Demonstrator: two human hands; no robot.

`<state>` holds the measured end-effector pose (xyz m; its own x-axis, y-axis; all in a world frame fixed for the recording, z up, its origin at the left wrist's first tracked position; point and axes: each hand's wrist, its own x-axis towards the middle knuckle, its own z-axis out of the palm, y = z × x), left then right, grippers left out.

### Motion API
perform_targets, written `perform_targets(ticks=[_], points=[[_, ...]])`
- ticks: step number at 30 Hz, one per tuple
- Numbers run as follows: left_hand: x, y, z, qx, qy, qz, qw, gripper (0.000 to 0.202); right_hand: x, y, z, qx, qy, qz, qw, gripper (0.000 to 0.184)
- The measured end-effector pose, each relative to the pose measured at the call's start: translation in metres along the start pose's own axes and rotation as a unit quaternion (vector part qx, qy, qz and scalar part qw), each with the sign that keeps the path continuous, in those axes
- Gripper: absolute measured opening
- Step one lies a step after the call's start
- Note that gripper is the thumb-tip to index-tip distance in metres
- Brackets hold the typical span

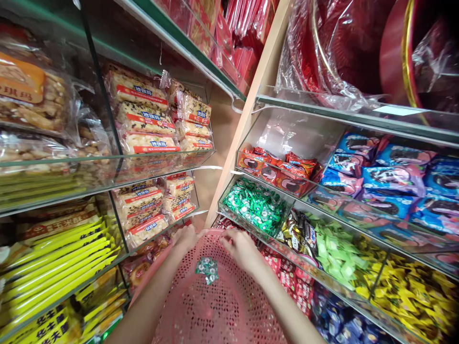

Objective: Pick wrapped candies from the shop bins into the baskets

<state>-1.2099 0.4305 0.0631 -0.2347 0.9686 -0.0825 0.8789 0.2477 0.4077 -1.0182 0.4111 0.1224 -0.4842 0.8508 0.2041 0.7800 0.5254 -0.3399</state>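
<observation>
A pink perforated plastic basket (193, 306) is tilted in front of me, its inside facing my view. My left hand (185, 238) is closed around the far rim at the left. Opposite it, my right hand (239, 243) has curled fingers at the same rim, a little to the right; part of its grip is hidden. Inside the basket, below the rim and between my hands, is a small cluster of green-and-silver wrapped candies (207, 270). Just beyond my right hand, similar green wrapped candies (254, 204) fill a clear shelf bin.
Glass shelves meet at a wooden corner post (238, 126). On the left are packaged snack bars (148, 117) and yellow packets (68, 258). On the right are red packs (276, 167), blue packs (394, 174), pale green candies (337, 253) and yellow candies (416, 291). Glass edges lie near both arms.
</observation>
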Motion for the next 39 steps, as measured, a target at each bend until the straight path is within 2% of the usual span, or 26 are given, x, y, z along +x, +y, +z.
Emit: perform_targets(ticks=[3,6,10,14,17,26,32,36,39], points=[[0.000,0.000,-0.001,-0.001,-0.004,0.000,1.000,0.072,0.010,0.005,-0.039,-0.009,0.071,-0.003,0.997,0.022],[-0.001,0.000,-0.001,-0.004,-0.005,-0.004,1.000,0.072,0.021,0.021,-0.058,-0.073,0.118,0.071,0.988,0.021],[-0.002,0.000,-0.002,-0.009,-0.004,-0.003,1.000,0.070,0.030,0.039,-0.060,-0.141,0.090,0.155,0.974,0.022],[-0.002,0.001,-0.003,-0.006,-0.005,0.000,1.000,0.070,0.033,0.044,-0.057,-0.150,0.061,0.193,0.968,0.032],[-0.002,0.001,-0.003,-0.002,-0.004,-0.004,1.000,0.070,0.036,0.045,-0.058,-0.145,0.051,0.203,0.967,0.031],[0.000,-0.001,0.001,-0.005,-0.002,-0.013,1.000,0.071,0.043,0.051,-0.055,-0.099,0.077,0.182,0.975,0.016],[0.000,-0.002,0.002,-0.002,-0.002,-0.011,1.000,0.072,0.033,0.041,-0.058,-0.056,0.136,0.155,0.977,0.017],[0.001,-0.003,0.002,0.000,0.001,-0.002,1.000,0.073,0.027,0.026,-0.063,0.014,0.179,0.100,0.979,0.019],[0.001,-0.003,0.002,0.003,-0.001,-0.003,1.000,0.072,0.025,0.015,-0.059,0.129,0.163,0.040,0.977,0.026]])
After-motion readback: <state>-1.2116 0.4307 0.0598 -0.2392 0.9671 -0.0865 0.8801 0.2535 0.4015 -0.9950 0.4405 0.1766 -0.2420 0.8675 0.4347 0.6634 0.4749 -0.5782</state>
